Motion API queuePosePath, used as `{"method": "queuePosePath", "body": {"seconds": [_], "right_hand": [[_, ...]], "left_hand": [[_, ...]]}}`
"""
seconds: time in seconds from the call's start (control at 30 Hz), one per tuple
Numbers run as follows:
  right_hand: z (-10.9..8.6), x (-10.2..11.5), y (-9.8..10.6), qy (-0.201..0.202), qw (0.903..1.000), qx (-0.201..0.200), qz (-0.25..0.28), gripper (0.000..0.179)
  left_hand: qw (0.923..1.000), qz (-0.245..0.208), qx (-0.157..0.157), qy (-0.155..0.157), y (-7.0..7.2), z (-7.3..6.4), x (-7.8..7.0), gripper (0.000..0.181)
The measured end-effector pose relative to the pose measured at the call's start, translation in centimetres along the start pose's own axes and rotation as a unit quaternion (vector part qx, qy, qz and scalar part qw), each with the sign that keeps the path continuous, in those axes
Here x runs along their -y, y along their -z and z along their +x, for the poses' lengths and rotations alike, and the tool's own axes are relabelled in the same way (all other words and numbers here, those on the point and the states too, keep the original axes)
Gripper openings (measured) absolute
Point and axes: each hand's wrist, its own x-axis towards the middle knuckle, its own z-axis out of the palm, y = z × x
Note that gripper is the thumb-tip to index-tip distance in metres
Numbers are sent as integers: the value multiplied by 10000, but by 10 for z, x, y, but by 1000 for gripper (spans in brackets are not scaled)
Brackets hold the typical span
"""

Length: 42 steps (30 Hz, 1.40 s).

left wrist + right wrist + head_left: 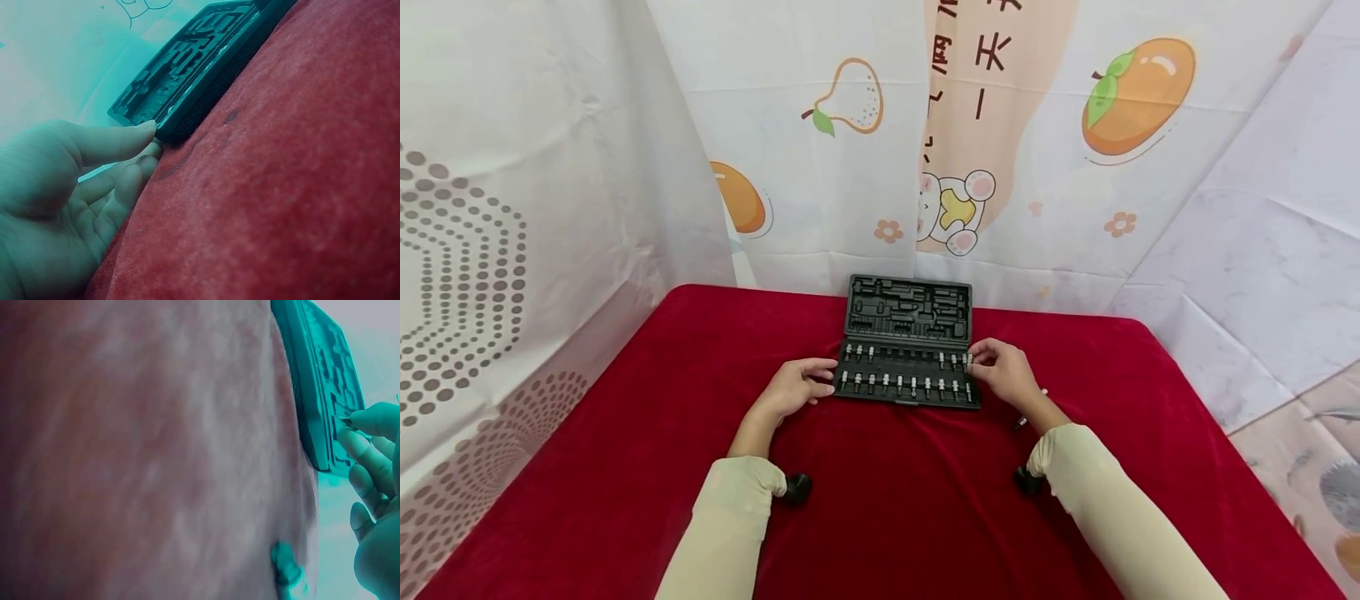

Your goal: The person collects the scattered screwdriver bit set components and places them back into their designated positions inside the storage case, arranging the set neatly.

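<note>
A black plastic case (906, 375) lies open on the red cloth, its moulded lid (908, 310) raised at the back. Bit sockets (899, 383) fill a front row; a back row has bits at its left and right ends and bare slots between. At the case's left front corner, my left hand (792, 387) holds the edge, thumb (134, 140) on the rim and fingers bent beside it. My right hand (1006, 371) pinches a small bit socket (345, 421) between thumb and fingertips over the right end of the back row.
Beside my right forearm a loose small bit (1021, 422) lies on the red cloth (895, 492), partly hidden by the arm. Dark wrist camera mounts (797, 488) stick out from both sleeves. A printed white curtain (850, 192) hangs behind the table.
</note>
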Motion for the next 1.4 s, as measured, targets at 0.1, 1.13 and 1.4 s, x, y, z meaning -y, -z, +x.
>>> {"method": "queuePosePath", "body": {"seconds": [0.1,1.13,1.4], "right_hand": [[4,4,-5,-27,9999,-52,92,16],[26,26,-42,-469,9987,-125,-125,12],[30,29,-50,-548,9977,1,-393,12]], "left_hand": [[10000,2,-5,-20,1,0,2,46],[10000,34,-7,69,0,1,1,47],[10000,16,89,12,2,-7,-11,48]]}}
